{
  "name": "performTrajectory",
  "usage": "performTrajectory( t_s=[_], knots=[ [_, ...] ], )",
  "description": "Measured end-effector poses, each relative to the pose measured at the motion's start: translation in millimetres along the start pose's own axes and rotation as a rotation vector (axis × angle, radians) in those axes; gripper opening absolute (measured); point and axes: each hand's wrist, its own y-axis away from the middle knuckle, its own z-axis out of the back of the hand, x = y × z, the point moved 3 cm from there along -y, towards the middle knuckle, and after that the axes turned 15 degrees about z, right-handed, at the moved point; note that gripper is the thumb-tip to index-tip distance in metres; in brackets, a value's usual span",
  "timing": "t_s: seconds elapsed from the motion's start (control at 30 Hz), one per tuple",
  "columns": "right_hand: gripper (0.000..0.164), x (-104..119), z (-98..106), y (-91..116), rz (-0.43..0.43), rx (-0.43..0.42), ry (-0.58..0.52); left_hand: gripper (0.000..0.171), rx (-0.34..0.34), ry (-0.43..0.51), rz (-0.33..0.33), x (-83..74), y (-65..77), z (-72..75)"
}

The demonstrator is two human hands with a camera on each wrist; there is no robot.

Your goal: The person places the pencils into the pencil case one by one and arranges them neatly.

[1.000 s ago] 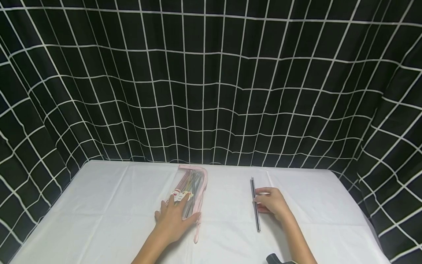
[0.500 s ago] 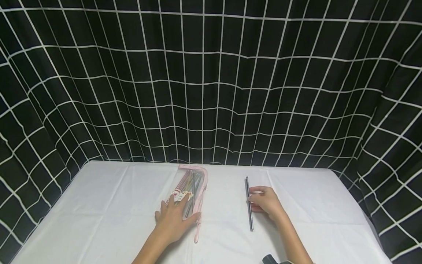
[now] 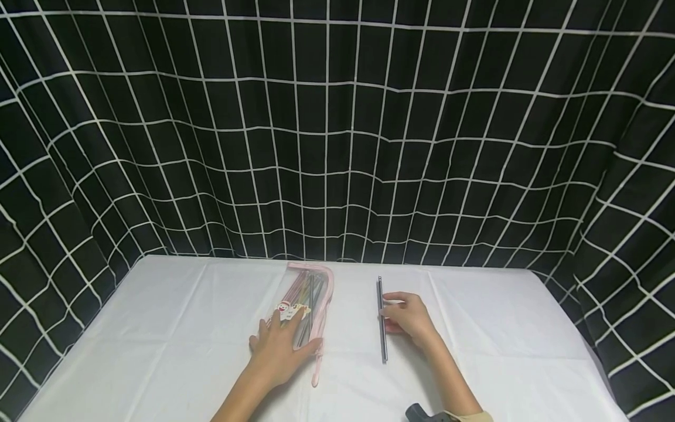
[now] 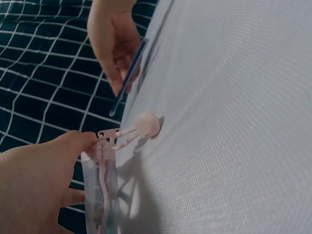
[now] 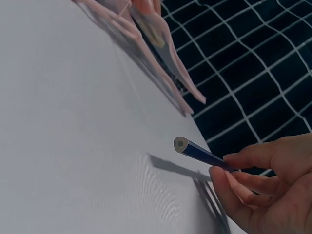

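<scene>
My right hand [image 3: 410, 319] pinches a dark pencil [image 3: 382, 328] between thumb and fingers, just above the white cloth. Its flat end, with the lead core showing, faces the camera in the right wrist view, and a shadow falls below it. To the left lies a clear pencil case [image 3: 328, 293] with pink zipper edging and several pencils inside. My left hand [image 3: 278, 354] rests on its near part, fingers spread, thumb at the pink edge. The case's mouth [image 5: 158, 66] gapes in the right wrist view. A pink zipper pull [image 4: 147, 124] hangs at the near end.
A white cloth [image 3: 158, 328] covers the table. Behind and at both sides hangs a black curtain [image 3: 337, 146] with a white grid. A dark grey device [image 3: 419, 412] is strapped at my right wrist.
My right hand has carried the pencil leftward, nearer to the case, and slightly away from me. The left hand and the case stay in place.
</scene>
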Motion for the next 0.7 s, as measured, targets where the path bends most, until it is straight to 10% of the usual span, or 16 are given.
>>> performTrajectory(
  t_s=[0.7],
  knots=[
    [0.046,19,-42,-11,0.038,-0.015,-0.056,0.075,-0.011,0.000,-0.003,0.0,1.7,1.6]
  ],
)
